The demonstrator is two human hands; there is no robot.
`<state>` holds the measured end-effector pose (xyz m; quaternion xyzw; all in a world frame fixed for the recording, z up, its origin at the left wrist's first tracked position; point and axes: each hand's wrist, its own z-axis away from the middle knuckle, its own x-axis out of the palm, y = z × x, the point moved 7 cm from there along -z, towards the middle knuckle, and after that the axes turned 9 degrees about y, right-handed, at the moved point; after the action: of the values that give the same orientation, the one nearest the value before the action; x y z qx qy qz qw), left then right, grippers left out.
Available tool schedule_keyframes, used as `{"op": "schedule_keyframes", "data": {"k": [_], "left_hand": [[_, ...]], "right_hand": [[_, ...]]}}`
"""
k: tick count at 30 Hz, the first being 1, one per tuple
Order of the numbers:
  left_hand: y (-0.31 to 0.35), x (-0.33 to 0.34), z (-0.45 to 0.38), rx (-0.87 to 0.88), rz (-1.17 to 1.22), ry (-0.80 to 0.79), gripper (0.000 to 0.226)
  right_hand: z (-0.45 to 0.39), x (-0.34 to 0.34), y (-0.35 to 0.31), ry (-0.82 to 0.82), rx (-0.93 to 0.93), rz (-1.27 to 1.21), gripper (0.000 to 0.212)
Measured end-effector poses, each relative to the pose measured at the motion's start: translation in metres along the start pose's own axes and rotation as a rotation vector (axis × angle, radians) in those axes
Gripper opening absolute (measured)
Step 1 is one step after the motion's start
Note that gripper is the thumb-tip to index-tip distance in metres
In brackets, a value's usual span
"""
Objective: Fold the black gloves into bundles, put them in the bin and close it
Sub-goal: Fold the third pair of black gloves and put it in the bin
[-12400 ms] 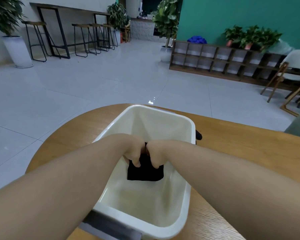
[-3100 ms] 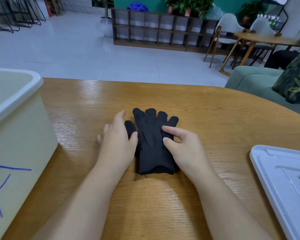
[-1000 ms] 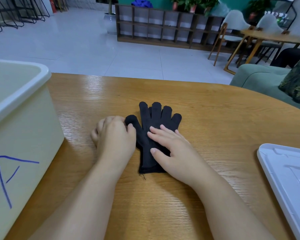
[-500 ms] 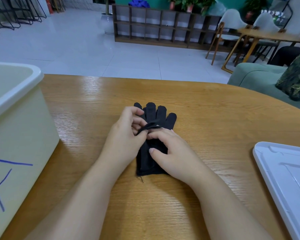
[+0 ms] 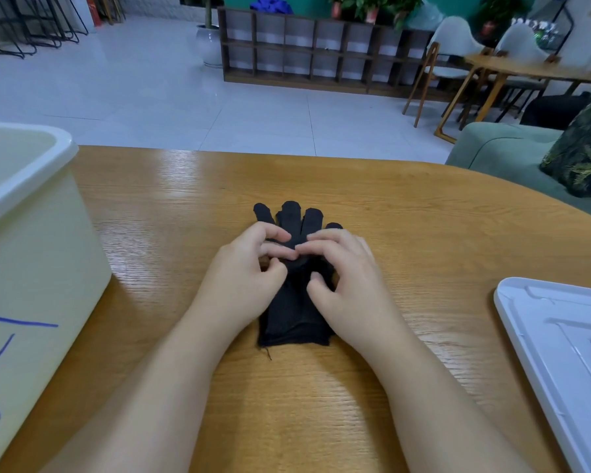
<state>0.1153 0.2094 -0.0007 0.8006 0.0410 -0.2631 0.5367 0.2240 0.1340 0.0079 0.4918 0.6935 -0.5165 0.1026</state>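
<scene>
Black gloves [image 5: 296, 312]: flat on the wooden table [image 5: 406, 216], mid-surface, fingers pointing away, cuff nearest the person; seemingly a stacked pair, though the layers are hard to separate.
Left hand [image 5: 246, 281]: fingers curled, pinching the fabric at the palm area.
Right hand [image 5: 345, 285]: fingers curled, pinching the same spot from the opposite side; fingertips of both hands nearly meet.
Bin [image 5: 31, 233]: cream plastic, open-topped, at the table's left edge, blue marking on its side.
Lid [image 5: 560, 353]: white, lying at the right edge, well apart from the bin.
</scene>
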Motion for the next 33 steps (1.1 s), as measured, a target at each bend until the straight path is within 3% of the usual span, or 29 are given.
{"op": "schedule_keyframes", "data": {"k": [7, 11, 14, 16, 19, 21, 24, 30, 33], "left_hand": [[-0.008, 0.0, -0.006, 0.081, -0.149, -0.096, 0.01], [-0.011, -0.005, 0.001, 0.087, -0.162, -0.314, 0.037], [-0.011, -0.001, 0.017, 0.087, -0.279, -0.546, 0.063], [-0.012, 0.002, 0.024, 0.095, -0.357, -0.584, 0.072], [-0.008, 0.003, 0.026, 0.146, -0.392, -0.452, 0.07], [-0.005, 0.0, 0.023, 0.163, -0.356, -0.343, 0.055], [-0.007, -0.001, 0.02, 0.153, -0.264, -0.3, 0.034], [-0.005, -0.009, 0.013, 0.058, -0.075, -0.081, 0.051], [-0.005, -0.011, 0.009, -0.009, -0.113, -0.006, 0.038]], "right_hand": [[0.004, 0.006, 0.005, -0.179, 0.068, 0.011, 0.04], [0.011, 0.01, 0.009, -0.393, 0.022, 0.072, 0.062], [0.016, 0.008, 0.013, -0.507, 0.018, 0.078, 0.064], [0.018, 0.008, 0.013, -0.548, 0.022, 0.077, 0.063], [0.019, 0.007, 0.011, -0.537, 0.018, 0.077, 0.063], [0.018, 0.004, 0.008, -0.48, 0.04, 0.006, 0.048], [0.016, -0.003, 0.006, -0.392, 0.183, -0.211, 0.021], [0.004, 0.0, 0.011, -0.154, 0.229, -0.173, 0.025], [0.001, -0.002, 0.018, -0.018, 0.267, -0.174, 0.016]]}}
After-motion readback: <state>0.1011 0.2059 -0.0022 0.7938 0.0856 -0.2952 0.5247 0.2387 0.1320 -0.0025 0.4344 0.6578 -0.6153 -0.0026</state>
